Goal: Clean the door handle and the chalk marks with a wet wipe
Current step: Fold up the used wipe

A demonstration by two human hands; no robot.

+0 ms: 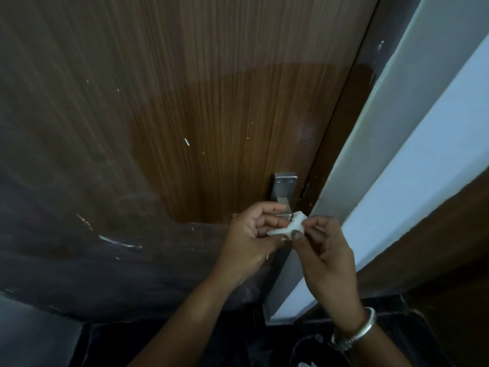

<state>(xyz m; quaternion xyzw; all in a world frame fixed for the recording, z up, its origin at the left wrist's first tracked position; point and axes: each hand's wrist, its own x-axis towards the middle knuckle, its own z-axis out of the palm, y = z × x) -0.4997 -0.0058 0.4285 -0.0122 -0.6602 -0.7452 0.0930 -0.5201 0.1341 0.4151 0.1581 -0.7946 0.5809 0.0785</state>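
Chalk marks (116,242) streak the wooden door (211,102) at left. Just below the steel door handle (284,184), our left hand (251,234) and right hand (322,242) together pinch a crumpled wet wipe (288,226) between their fingertips.

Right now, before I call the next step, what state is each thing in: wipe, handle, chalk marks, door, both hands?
wet wipe: crumpled, held in front of the handle, not on the door.
left hand: pinches the wet wipe.
right hand: pinches the wet wipe.
door handle: not touched by the wipe, lower part hidden behind the hands.
chalk marks: not wiped, white streaks scattered on the door.
door: looks closed.
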